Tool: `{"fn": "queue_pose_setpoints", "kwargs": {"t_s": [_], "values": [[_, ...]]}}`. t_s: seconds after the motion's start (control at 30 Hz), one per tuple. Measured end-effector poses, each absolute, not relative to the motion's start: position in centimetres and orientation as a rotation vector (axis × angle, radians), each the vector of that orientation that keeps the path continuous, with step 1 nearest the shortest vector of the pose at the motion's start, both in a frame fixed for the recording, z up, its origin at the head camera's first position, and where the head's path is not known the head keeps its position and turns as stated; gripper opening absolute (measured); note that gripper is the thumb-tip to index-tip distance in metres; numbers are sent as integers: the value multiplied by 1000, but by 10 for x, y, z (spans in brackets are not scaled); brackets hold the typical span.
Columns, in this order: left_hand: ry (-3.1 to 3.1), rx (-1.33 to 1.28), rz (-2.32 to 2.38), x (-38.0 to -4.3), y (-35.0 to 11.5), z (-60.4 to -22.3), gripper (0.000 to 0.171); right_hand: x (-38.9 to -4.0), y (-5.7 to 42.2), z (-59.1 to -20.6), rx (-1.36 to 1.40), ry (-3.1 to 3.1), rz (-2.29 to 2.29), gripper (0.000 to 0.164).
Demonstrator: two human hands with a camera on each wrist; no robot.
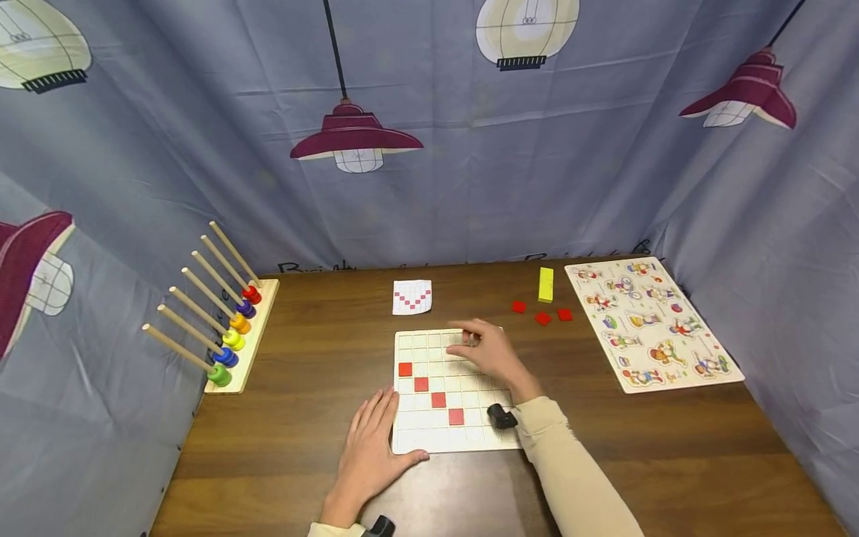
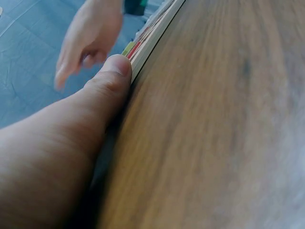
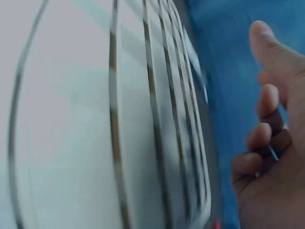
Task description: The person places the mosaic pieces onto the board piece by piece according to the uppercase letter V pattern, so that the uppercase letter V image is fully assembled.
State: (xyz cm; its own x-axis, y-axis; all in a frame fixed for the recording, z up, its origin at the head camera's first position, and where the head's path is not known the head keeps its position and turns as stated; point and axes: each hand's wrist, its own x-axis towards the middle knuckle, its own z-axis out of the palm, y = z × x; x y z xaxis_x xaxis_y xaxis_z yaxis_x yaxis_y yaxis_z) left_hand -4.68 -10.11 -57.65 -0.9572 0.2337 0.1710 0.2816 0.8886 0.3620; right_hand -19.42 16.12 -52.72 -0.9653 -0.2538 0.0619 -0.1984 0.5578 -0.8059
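A white grid board [image 1: 423, 436] lies on the table, with several red square tiles [image 1: 438, 400] in a diagonal line on its left half. My left hand [image 1: 372, 447] rests flat at the board's lower left corner, fingers along the left side and thumb at the front edge. In the left wrist view the thumb [image 2: 112, 78] touches the board's edge. Over the board's upper right part hovers my right hand [image 1: 493, 350], thumb and index finger apart, other fingers loosely bent. The right wrist view shows nothing between its fingers [image 3: 269, 98].
Behind the board lies a paper card [image 1: 412, 297] with a red V pattern. Three loose red tiles [image 1: 543, 318] and a yellow block [image 1: 546, 285] are at the back right. A picture puzzle board [image 1: 620, 362] lies right; a peg stand with coloured rings [image 1: 258, 328] stands left.
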Motion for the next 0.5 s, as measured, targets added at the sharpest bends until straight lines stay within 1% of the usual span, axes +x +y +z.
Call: {"fn": "queue_pose_setpoints", "kwargs": {"t_s": [0.13,0.27,0.4,0.5], "values": [[-2926,-403,-601,-45,-100,-578,117,-190,221,-536,-214,2756,-1529,56],[-2939,-383,-625,-46,-100,-577,118,-190,268,-547,-22,2900,-1456,57],[-2946,-379,-611,-48,-101,-579,119,-194,296,-559,122,3056,-1316,55],[-2925,-389,-596,-52,-102,-579,119,-201,305,-565,147,3138,-1283,52]]}}
